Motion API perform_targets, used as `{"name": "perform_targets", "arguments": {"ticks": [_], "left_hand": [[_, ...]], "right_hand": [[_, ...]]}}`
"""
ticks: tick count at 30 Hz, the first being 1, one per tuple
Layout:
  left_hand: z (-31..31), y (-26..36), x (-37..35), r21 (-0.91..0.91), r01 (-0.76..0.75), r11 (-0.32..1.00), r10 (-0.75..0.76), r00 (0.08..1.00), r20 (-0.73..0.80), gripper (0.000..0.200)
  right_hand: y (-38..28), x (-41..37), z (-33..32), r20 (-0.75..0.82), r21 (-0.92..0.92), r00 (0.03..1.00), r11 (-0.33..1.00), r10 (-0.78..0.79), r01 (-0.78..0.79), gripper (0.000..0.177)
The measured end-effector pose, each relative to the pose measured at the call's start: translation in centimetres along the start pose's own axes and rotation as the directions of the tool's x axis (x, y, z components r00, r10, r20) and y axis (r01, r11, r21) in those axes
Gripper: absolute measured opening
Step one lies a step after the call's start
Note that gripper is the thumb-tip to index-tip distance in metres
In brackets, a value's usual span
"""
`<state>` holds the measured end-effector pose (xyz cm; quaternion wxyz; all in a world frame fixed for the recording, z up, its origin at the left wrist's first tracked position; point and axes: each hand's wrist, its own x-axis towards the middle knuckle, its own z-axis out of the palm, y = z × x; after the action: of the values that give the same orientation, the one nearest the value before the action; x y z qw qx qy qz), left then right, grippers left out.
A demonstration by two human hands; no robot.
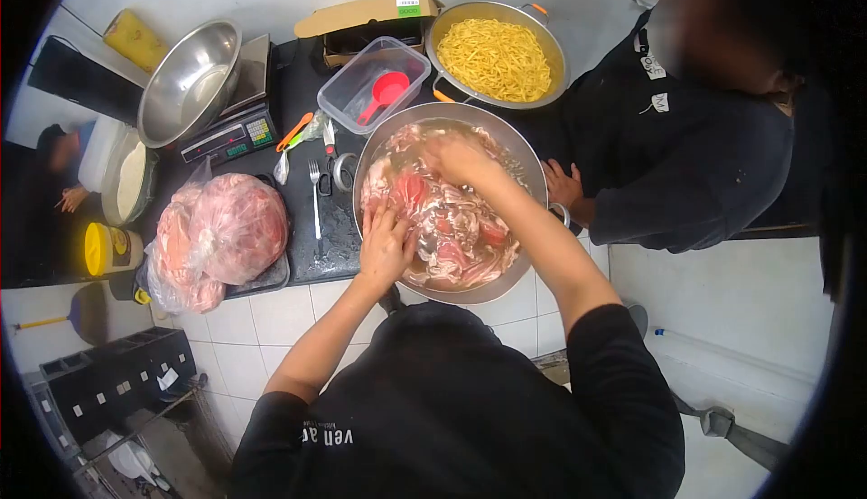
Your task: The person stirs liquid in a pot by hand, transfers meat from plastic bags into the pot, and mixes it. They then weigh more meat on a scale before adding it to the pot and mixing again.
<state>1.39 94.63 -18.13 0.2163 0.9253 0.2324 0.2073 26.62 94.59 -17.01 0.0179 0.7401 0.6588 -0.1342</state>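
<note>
A large metal pot [535, 160] stands in front of me, filled with thin slices of raw meat [461, 251] in cloudy liquid. My left hand [386, 242] rests at the pot's near left side, fingers stretched out over the meat and holding nothing I can see. Toward the far side, my right hand [456, 160] reaches down into the liquid among the slices. Its fingertips are under the surface, so their grip is hidden.
Beside the pot lie a fork [316, 196], scissors [327, 169] and bagged meat [237, 228]. Behind are a plastic tub [339, 102] with a red measuring cup [390, 89], a pan of yellow strips [495, 58], and a scale [230, 138] bearing a steel bowl [185, 83]. A person [668, 138] stands at right.
</note>
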Motion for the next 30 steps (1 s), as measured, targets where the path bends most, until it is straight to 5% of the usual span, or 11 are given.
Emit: {"name": "perform_targets", "arguments": {"ticks": [4, 6, 15, 17, 21, 24, 27, 30], "left_hand": [[0.1, 0.0, 0.1, 0.017, 0.014, 1.000, -0.013, 0.999, -0.030, 0.016], [-0.1, 0.2, 0.2, 0.022, 0.028, 0.999, -0.028, 0.999, -0.019, 0.015], [-0.2, 0.3, -0.3, -0.041, 0.010, 0.999, -0.012, 0.999, -0.048, 0.015], [-0.1, 0.1, -0.3, -0.024, 0.016, 1.000, -0.017, 0.999, -0.036, 0.016], [-0.7, 0.4, 0.1, -0.064, -0.010, 0.998, 0.008, 1.000, -0.026, 0.015], [-0.4, 0.3, 0.1, -0.059, -0.023, 0.998, 0.022, 1.000, -0.007, 0.015], [-0.2, 0.1, 0.3, -0.052, -0.039, 0.998, 0.039, 0.999, -0.008, 0.015], [0.1, -0.6, 0.0, -0.084, -0.044, 0.996, 0.042, 0.999, -0.017, 0.016]], "right_hand": [[-1.2, 3.8, 1.0, -0.154, 0.009, 0.982, 0.994, -0.106, 0.109, 0.046], [-1.8, 4.2, 1.4, 0.107, -0.015, 0.993, 0.999, 0.042, -0.040, 0.055], [-1.8, -1.1, 6.3, 0.371, -0.074, 0.906, 0.979, 0.202, -0.188, 0.052], [-5.2, -5.2, 5.6, 0.115, 0.040, 0.948, 0.952, 0.298, -0.304, 0.053], [-8.9, -8.3, 7.3, 0.110, 0.151, 0.937, 0.926, 0.332, -0.346, 0.059], [-10.1, -7.3, 7.5, 0.218, 0.089, 0.919, 0.931, 0.328, -0.354, 0.054], [-9.2, -5.9, 7.8, 0.157, 0.011, 0.943, 0.954, 0.294, -0.300, 0.050], [-6.8, -6.1, -1.5, 0.463, 0.251, 0.871, 0.918, 0.164, -0.307, 0.040]]}}
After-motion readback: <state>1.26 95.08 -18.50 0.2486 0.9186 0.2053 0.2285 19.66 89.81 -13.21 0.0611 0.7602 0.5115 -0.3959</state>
